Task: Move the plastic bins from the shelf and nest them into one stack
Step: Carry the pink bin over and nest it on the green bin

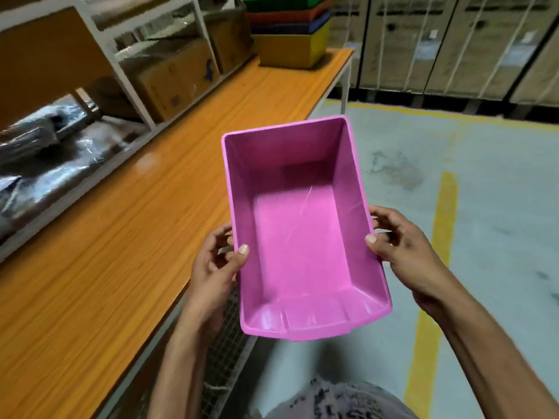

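Observation:
An empty pink plastic bin (299, 231) is held in the air in front of me, just off the right edge of the orange table, its open side up. My left hand (219, 261) grips its left wall, thumb over the rim. My right hand (399, 246) grips the right wall the same way. At the table's far end stands a nested stack of bins (292, 28): yellow at the bottom, then blue, red and green above it.
The long orange table (127, 237) runs along the left. Behind it a white-framed shelf (127, 77) holds cardboard boxes and plastic-wrapped items. Right of the table is grey floor with yellow lines (435, 267). Strapped cartons line the far wall.

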Demonstrator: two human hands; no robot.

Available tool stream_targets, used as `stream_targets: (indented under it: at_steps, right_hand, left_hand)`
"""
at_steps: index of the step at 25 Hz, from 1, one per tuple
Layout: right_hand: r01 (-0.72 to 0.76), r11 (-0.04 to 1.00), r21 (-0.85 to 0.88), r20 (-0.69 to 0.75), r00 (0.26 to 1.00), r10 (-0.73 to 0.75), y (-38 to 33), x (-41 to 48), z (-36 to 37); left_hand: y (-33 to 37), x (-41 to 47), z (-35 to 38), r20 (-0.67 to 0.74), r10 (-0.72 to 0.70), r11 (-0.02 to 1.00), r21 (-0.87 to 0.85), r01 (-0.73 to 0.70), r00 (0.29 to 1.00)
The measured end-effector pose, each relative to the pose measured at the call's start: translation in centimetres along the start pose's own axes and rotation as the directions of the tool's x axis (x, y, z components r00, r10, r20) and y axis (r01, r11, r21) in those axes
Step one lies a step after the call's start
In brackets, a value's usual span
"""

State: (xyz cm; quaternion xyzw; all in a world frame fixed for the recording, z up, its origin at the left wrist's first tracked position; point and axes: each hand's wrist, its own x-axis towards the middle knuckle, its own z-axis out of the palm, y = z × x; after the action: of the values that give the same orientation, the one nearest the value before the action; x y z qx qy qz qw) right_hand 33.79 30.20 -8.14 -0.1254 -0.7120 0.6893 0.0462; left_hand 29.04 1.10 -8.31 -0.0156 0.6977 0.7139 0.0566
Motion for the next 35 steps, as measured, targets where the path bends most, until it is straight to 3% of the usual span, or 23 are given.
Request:
stream_targets:
  at_steps: [9, 19, 28, 35]
  right_hand:
    - [-0.074, 0.99, 0.118, -0.286, 0.953, 0.105, 1.8, 6.5, -11.2]
    - [-0.116, 0.961, 0.25, -0.434, 0.874, 0.218, 1.1, 23.0, -19.3]
    - [-0.132, 0.921, 0.366, -0.487, 0.816, 0.31, -0.4, 39.5, -28.3]
    - [-0.217, 0.86, 0.462, -0.291, 0.879, 0.378, -2.2, 56.8, -40.4]
  left_hand:
    - [0.6, 11.6, 14.4, 0.258, -0.076, 0.995, 0.087, 0.055, 0.963]
    - [0.6, 32.7, 27.9, 0.452, -0.08, 0.984, 0.181, -0.003, 0.889]
    - [2.2, 48.7, 40.8, 0.439, -0.094, 0.983, 0.184, 0.014, 0.894]
    - [4.0, 59.8, 54.3, 0.263, -0.216, 0.969, 0.172, 0.175, 0.94]
